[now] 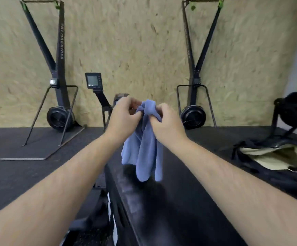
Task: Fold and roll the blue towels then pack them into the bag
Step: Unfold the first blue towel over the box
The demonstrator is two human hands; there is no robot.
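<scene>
A blue towel (145, 150) hangs crumpled in the air above a black bench (161, 210), its lower ends dangling just over the bench top. My left hand (124, 116) pinches the towel's top from the left. My right hand (165, 119) grips the bunched top from the right, close beside the left. A black bag (275, 155) with a pale beige lining lies open on the dark floor to the right, well away from both hands.
Two tall black ski machines (59, 71) (195, 71) stand against the chipboard wall. A rower monitor (93, 80) sits behind the bench's far end. Another black machine (296, 109) stands at far right. Dark rubber flooring (28, 171) lies on both sides of the bench.
</scene>
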